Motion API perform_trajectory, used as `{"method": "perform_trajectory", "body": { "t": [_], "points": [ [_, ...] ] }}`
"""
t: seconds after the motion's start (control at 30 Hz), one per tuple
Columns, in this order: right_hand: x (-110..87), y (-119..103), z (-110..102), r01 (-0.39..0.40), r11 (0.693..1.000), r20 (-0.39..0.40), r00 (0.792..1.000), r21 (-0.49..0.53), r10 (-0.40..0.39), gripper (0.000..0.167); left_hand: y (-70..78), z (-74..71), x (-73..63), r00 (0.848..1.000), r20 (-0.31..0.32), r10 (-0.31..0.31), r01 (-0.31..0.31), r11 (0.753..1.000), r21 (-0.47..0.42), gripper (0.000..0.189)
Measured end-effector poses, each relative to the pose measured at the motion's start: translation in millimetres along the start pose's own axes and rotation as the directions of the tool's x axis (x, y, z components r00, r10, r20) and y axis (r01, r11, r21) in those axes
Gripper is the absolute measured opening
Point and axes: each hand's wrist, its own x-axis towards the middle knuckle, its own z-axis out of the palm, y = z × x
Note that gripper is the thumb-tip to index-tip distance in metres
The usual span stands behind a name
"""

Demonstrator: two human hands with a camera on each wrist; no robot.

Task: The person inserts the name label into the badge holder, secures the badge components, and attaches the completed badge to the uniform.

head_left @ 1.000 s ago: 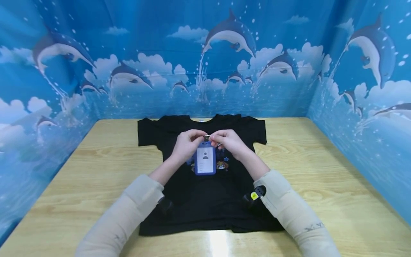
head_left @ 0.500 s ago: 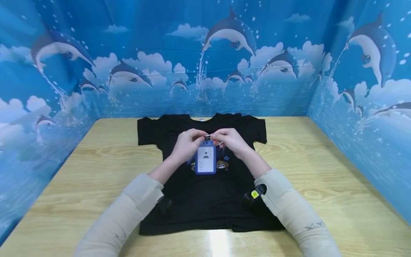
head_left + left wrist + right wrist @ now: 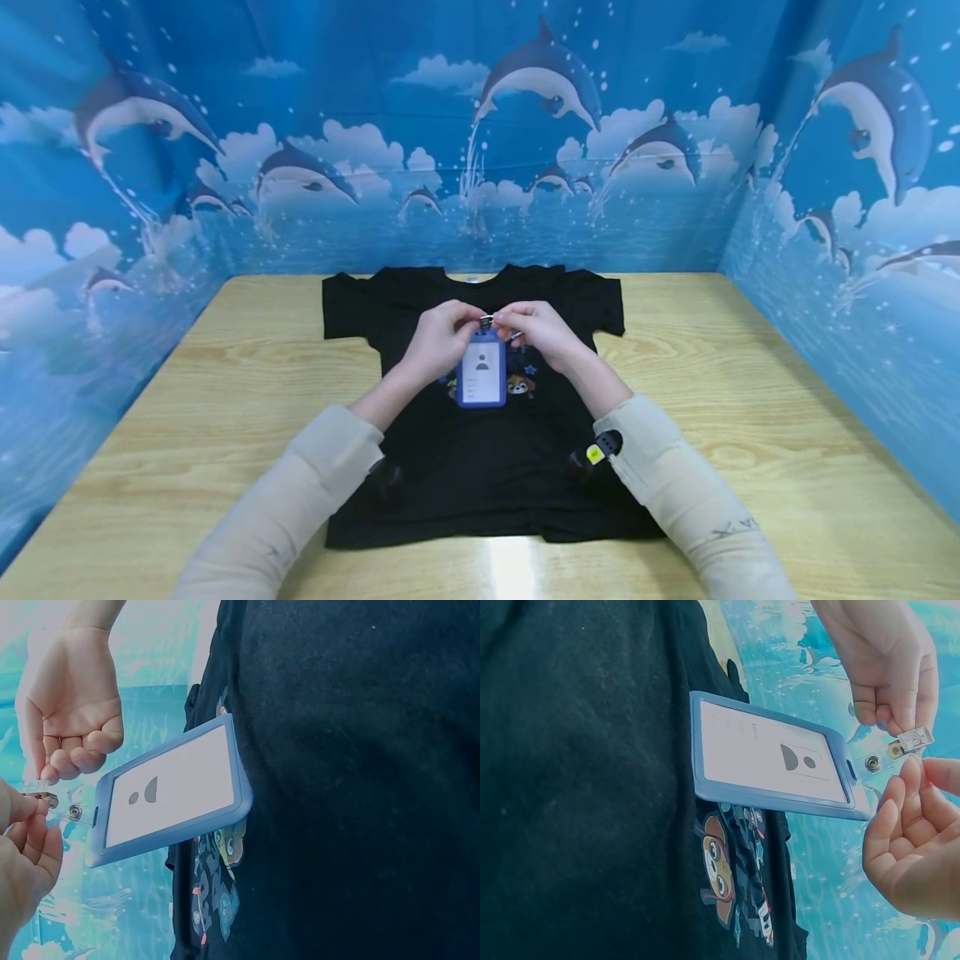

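Note:
Both hands meet over the chest of a black T-shirt (image 3: 480,475) laid flat. Between them is the metal clip (image 3: 915,740) of a blue badge holder (image 3: 482,403). My left hand (image 3: 438,337) pinches the clip from the left with thumb and fingertips. From the other side, my right hand (image 3: 543,333) pinches it with thumb and forefinger, its other fingers curled below. A clear strap (image 3: 873,763) with a snap button joins the clip to the holder. The holder hangs tilted in front of the shirt's print, its white card (image 3: 172,787) with a person icon facing out.
Cartoon dogs (image 3: 519,385) are printed on the shirt's chest, partly behind the holder. A wood-grain table (image 3: 247,400) lies beneath. A blue dolphin curtain (image 3: 360,225) closes off the back and sides. A strap with a yellow-marked device (image 3: 596,454) is on the right wrist.
Hands and badge holder stay almost in place. The clip and fingertips shift very slightly, and the holder moves a touch to the right with the view.

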Motion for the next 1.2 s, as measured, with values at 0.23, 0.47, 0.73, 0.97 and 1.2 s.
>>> {"method": "perform_trajectory", "body": {
  "t": [0.23,0.47,0.73,0.97,1.2],
  "points": [
    [0.1,0.7,0.7,0.002,1.000,0.014,1.000,0.012,-0.002,0.024,-2.0,0.1,-0.4,1.000,-0.003,0.020,-0.020,1.000,0.008,0.014],
    [2.0,1.6,2.9,0.001,0.999,0.021,1.000,0.050,-0.002,0.023,-2.1,-1.1,-0.6,1.000,0.004,0.006,-0.006,0.999,0.034,0.013],
    [1.9,3.1,4.6,-0.004,0.999,0.005,1.000,0.040,0.004,0.024,-1.1,-1.0,-1.8,1.000,0.005,0.009,-0.009,0.998,0.058,0.013],
    [1.5,6.1,4.7,0.000,1.000,-0.004,1.000,0.029,0.000,0.025,0.0,0.8,-1.6,0.999,0.042,-0.015,0.011,0.996,0.090,0.014],
    [0.0,2.2,4.0,0.013,1.000,-0.017,1.000,-0.007,-0.013,0.024,2.6,-1.6,1.1,0.998,0.062,-0.019,0.012,0.994,0.105,0.016]
  ]
}}
